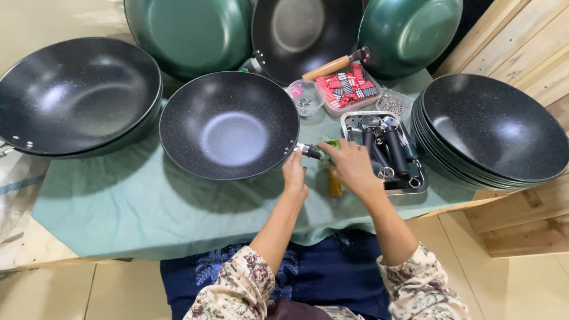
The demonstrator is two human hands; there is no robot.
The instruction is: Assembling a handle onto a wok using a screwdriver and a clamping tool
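Resting near the front edge of a green-covered table (pixel 118 207), a black speckled wok (pixel 229 125) is steadied at its handle stub (pixel 308 150) by the left hand (pixel 294 175), fingers closed on it. The right hand (pixel 351 166) is curled around something green. Behind, red packets fill a clear tub (pixel 348 88); a steel tray (pixel 415 185) holds black handles.

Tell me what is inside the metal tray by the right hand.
The metal tray holds black handles and shiny metal fittings. The right hand covers its near left corner, so anything there is hidden.
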